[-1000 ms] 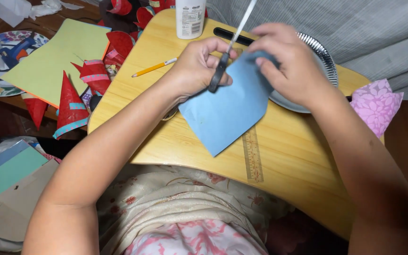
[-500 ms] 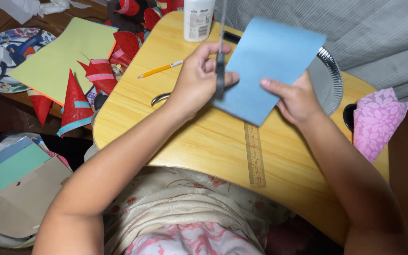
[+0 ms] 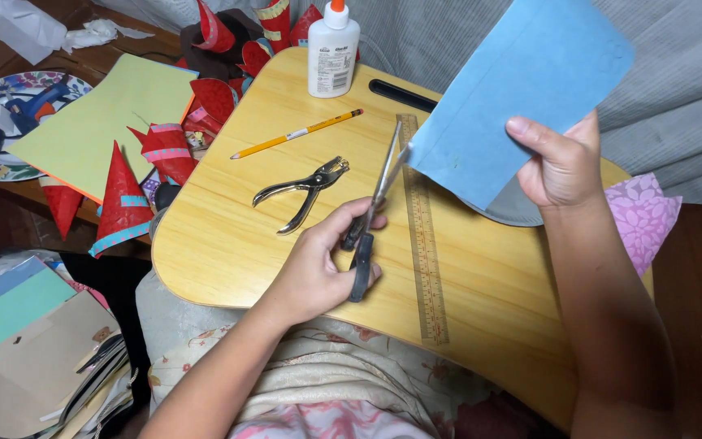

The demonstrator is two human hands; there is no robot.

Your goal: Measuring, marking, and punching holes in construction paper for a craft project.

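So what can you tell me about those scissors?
The scissors have long silvery metal blades and dark handles. The left hand holds them, fingers wrapped round the handles, above the wooden lap tray. The blades point up and away, slightly parted, with their tips at the lower left edge of the blue paper, which the right hand lifts. A ruler strip runs along the tray beneath them.
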